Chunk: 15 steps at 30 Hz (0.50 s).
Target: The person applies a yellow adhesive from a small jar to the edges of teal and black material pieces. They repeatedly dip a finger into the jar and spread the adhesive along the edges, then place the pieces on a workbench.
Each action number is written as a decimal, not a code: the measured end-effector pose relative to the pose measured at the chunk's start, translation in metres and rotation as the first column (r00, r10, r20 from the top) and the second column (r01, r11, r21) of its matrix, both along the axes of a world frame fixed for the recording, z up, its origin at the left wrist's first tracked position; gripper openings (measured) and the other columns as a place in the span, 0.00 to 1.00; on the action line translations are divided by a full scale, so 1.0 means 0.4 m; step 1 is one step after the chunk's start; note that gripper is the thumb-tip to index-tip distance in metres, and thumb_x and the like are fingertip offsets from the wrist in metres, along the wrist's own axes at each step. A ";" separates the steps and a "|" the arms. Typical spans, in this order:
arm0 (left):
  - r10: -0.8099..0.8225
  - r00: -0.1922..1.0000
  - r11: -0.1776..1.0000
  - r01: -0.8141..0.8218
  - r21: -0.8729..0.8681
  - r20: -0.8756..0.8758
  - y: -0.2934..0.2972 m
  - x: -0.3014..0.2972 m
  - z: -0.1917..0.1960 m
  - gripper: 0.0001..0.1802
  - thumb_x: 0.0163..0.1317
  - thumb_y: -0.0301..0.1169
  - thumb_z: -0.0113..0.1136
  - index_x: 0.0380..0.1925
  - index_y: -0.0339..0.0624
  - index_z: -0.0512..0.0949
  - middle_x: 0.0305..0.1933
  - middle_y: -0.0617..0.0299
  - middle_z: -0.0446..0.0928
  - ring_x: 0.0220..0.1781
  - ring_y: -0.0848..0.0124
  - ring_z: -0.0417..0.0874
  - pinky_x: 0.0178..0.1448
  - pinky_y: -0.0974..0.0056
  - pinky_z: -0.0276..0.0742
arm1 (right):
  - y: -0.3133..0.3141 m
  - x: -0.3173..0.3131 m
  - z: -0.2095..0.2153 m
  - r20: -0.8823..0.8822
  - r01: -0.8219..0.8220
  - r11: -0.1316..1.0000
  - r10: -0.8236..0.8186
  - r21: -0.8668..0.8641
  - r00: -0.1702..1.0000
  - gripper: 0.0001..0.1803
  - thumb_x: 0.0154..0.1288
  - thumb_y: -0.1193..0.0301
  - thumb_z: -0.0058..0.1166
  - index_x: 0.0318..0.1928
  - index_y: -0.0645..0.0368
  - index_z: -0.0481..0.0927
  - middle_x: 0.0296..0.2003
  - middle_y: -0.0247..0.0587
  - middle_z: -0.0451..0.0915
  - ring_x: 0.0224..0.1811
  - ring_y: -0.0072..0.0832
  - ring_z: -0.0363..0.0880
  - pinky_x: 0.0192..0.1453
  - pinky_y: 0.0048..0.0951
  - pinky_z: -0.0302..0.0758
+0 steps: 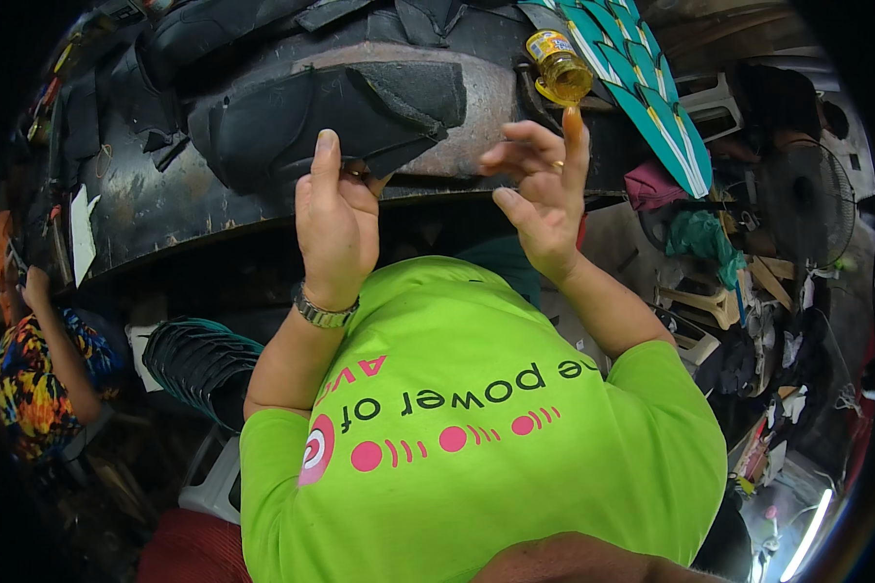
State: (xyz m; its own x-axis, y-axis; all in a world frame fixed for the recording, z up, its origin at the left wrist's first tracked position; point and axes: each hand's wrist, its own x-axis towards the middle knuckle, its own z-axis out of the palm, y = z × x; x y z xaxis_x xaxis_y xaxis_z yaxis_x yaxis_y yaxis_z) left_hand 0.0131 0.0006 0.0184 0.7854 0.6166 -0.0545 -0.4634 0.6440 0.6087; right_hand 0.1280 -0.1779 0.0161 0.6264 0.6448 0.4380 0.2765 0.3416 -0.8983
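My left hand [338,223], with a metal watch on the wrist, grips the near edge of a black, padded, shaped piece [292,121]. Its thumb lies over the piece and the other fingers are partly hidden at the edge. The piece rests on a dark, worn worktable [156,209]; its right end has a rough, fuzzy patch. To the right, my right hand [544,189] is raised with fingers apart, holding nothing. Amber, sticky-looking stuff coats its index fingertip, just below the mouth of a tipped glass jar [562,73] with amber residue inside.
Teal pieces with white and yellow strips [651,107] overlap at the table's right. More black cut pieces [190,49] lie at the back. A stack of dark pieces [199,364] stands low at left, near another person [49,374]. A fan [812,199] stands at right.
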 end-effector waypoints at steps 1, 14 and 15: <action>0.042 0.996 0.998 -0.045 -0.039 -0.085 -0.009 0.002 0.001 0.18 0.78 0.40 0.47 0.49 0.37 0.78 0.51 0.60 0.82 0.53 0.69 0.81 0.61 0.59 0.75 | 0.017 -0.009 0.005 -0.164 -0.013 1.000 0.017 0.026 0.986 0.54 0.61 0.87 0.52 0.79 0.44 0.35 0.60 0.52 0.68 0.57 0.37 0.77 0.59 0.38 0.77; -0.216 0.810 0.456 0.577 0.677 -0.545 0.084 -0.087 0.172 0.11 0.70 0.26 0.59 0.48 0.31 0.80 0.41 0.59 0.83 0.41 0.76 0.84 0.45 0.72 0.78 | 0.200 0.041 0.089 -0.686 -0.095 0.957 0.265 0.276 0.678 0.50 0.61 0.88 0.57 0.75 0.46 0.42 0.45 0.46 0.77 0.36 0.33 0.84 0.41 0.32 0.84; -0.139 0.767 0.374 0.627 0.684 -0.627 0.108 -0.108 0.205 0.10 0.68 0.26 0.60 0.46 0.32 0.81 0.40 0.59 0.83 0.38 0.75 0.85 0.43 0.72 0.78 | 0.203 0.046 0.089 -0.686 -0.087 0.960 0.252 0.265 0.683 0.51 0.61 0.88 0.57 0.75 0.46 0.41 0.45 0.46 0.77 0.36 0.33 0.84 0.41 0.32 0.85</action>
